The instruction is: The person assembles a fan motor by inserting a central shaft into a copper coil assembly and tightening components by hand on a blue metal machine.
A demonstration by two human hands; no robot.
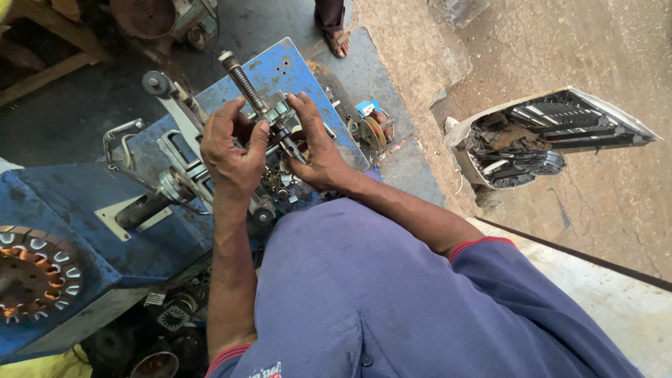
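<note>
Steel winding fixture [274,115] on blue machine [84,231] — both hands, left [231,157] and right [318,150], fingers curled, pinching it.

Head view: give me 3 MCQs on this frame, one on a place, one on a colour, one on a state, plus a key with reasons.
1. Where is the copper-wound stator?
A. At the picture's lower left, on the machine's edge
B. Beside the sandalled foot
C. On the concrete at right

2. What colour is the machine body under the hands?
A. Green
B. Blue
C. Red

3. What are the two hands doing?
A. Both resting on the lap
B. One is raised clear of the machine
C. Both grip the metal assembly by the threaded rod

Key: 1 A, it sits at the left edge; 2 B, chipped blue paint shows; 3 C, the left hand and right hand close around it.
</note>
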